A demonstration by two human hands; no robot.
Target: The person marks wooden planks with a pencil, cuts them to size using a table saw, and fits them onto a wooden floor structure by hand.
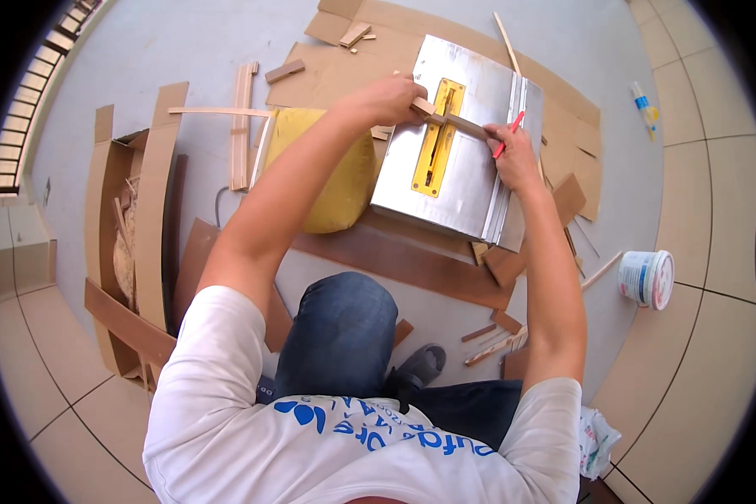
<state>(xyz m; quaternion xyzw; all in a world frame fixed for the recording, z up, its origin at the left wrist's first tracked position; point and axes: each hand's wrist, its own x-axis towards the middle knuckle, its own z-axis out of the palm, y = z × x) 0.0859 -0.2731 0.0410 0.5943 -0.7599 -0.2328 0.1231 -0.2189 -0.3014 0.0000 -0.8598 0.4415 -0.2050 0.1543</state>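
Wood strip point(468, 126): lies across the yellow slot plate point(423, 168), between both hands.
Left hand point(397, 99): pinching a paler wood piece point(423, 106) against the strip's left end; I can't tell whether they're one.
Right hand point(517, 154): curled around a red pen point(518, 122), fingertips at the strip's right end.
Metal table point(466, 181): bare surface stretches from strip to near edge; yellow bag point(344, 189) just left.
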